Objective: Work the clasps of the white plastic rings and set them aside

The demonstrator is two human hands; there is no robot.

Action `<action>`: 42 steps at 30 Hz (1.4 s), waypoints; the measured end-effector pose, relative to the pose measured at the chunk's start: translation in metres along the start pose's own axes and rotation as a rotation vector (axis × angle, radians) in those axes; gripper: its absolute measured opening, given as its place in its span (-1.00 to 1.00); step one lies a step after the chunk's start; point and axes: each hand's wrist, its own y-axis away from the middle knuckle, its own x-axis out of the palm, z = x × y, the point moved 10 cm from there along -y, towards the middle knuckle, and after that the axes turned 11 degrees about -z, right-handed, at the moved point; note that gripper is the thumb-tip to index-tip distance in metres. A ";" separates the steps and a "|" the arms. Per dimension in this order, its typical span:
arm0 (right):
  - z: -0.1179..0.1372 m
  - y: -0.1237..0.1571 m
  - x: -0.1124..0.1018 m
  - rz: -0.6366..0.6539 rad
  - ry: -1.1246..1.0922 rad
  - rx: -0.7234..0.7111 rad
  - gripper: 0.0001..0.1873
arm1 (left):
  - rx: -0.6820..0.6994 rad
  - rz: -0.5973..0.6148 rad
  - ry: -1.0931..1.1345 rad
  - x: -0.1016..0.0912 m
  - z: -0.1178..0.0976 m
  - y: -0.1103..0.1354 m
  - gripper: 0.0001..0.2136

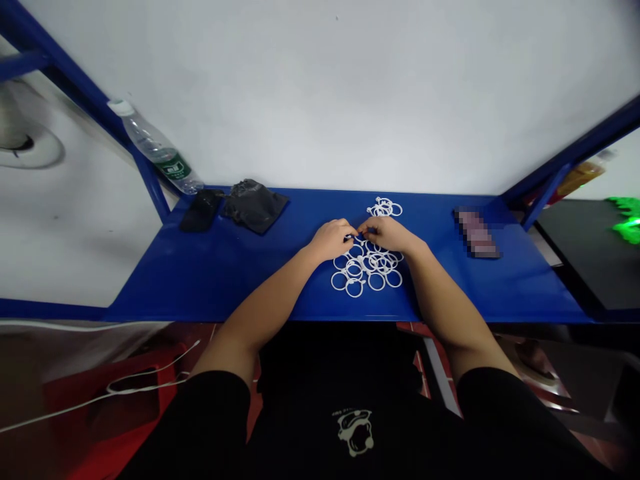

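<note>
Black short-sleeved T-shirt with pale cartoon print (pixel 345 380) nearest us. Beyond it, glossy blue tabletop (pixel 250 287) bearing loose spread of thin white plastic-looking rings (pixel 380 261). Our left hand (pixel 331 240) and right hand (pixel 389 233) at spread's far edge, fingers curled nearly closed, fingertips almost meeting; we cannot tell whether either pinches ring. Smaller white ring cluster (pixel 383 209) just behind right hand. Crumpled dark grey pouch (pixel 254 205) well off to left.

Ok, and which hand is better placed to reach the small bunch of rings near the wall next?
Probably the right hand: it is just in front of the small bunch of rings, while the left hand is farther away, off to the left.
</note>
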 end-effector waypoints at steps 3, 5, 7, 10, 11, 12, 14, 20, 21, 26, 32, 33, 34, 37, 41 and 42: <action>0.003 0.001 0.000 0.012 -0.034 0.005 -0.57 | -0.020 0.007 -0.028 -0.001 0.002 0.000 -0.79; 0.006 0.001 0.001 0.026 -0.049 0.000 -0.53 | -0.039 0.007 -0.054 -0.002 0.004 0.001 -0.79; 0.009 0.001 0.003 0.032 -0.049 -0.006 -0.55 | -0.055 0.011 -0.075 -0.003 0.005 0.001 -0.76; 0.013 0.000 0.005 0.018 -0.042 -0.021 -0.65 | -0.072 0.015 -0.088 -0.004 0.005 0.002 -0.76; 0.014 0.000 0.006 0.013 -0.039 -0.029 -0.69 | -0.077 0.012 -0.087 -0.005 0.005 0.002 -0.77; 0.015 -0.001 0.007 0.009 -0.037 -0.039 -0.71 | -0.081 0.004 -0.083 -0.005 0.005 0.002 -0.79; 0.017 -0.001 0.009 0.008 -0.035 -0.064 -0.75 | -0.082 -0.018 -0.062 -0.007 0.006 0.002 -0.84; 0.020 -0.001 0.005 -0.028 -0.033 -0.105 -0.79 | -0.024 -0.049 0.025 -0.005 0.005 0.002 -0.89; 0.021 -0.001 0.002 -0.041 -0.040 -0.109 -0.78 | -0.017 -0.047 0.030 -0.004 0.005 0.002 -0.89; 0.028 -0.002 -0.006 -0.067 -0.107 -0.139 -0.78 | -0.014 -0.070 0.019 -0.005 0.003 0.000 -0.85; 0.024 -0.003 -0.014 -0.127 -0.192 -0.083 -0.83 | -0.034 -0.173 0.027 -0.016 0.001 -0.001 -0.88; 0.022 -0.002 -0.015 -0.134 -0.223 -0.058 -0.83 | -0.051 -0.191 0.028 -0.018 0.001 -0.001 -0.90; 0.020 -0.002 -0.014 -0.139 -0.260 -0.030 -0.83 | -0.071 -0.209 0.033 -0.019 0.003 0.000 -0.93; 0.017 -0.001 -0.011 -0.138 -0.380 0.045 -0.83 | -0.110 -0.249 0.084 -0.024 0.005 0.001 -0.76; 0.021 0.000 -0.007 -0.120 -0.430 0.056 -0.85 | -0.023 -0.207 0.074 -0.021 -0.002 0.000 -0.87; 0.022 0.000 -0.007 -0.123 -0.425 0.050 -0.86 | 0.004 -0.194 0.047 -0.019 -0.004 0.000 -0.94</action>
